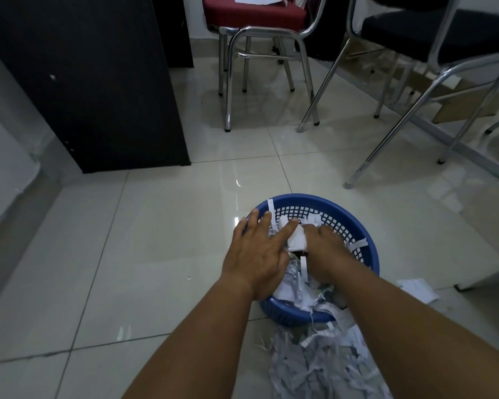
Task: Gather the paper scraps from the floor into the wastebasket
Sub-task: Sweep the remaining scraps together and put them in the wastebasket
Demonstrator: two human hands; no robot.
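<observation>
Head view, looking straight down at both hands working over the blue wastebasket (pixel 355 223) on the pale tiled floor (pixel 156 226). Left hand (pixel 257 251) is flat, fingers spread wide, reaching over the near-left rim. Right hand (pixel 326 251) is plunged inside, fingers curled down into the paper; whether it grips anything, I cannot tell. A white wad (pixel 297 239) sits between the two hands, touching both. Shredded paper scraps (pixel 323 367) spill over the near rim and lie heaped on the floor just this side of the basket (partly under the right forearm). One loose slip (pixel 418 289) lies right of the basket. Beyond: a red-seated chair (pixel 254 12) and a dark cabinet (pixel 84 82).
</observation>
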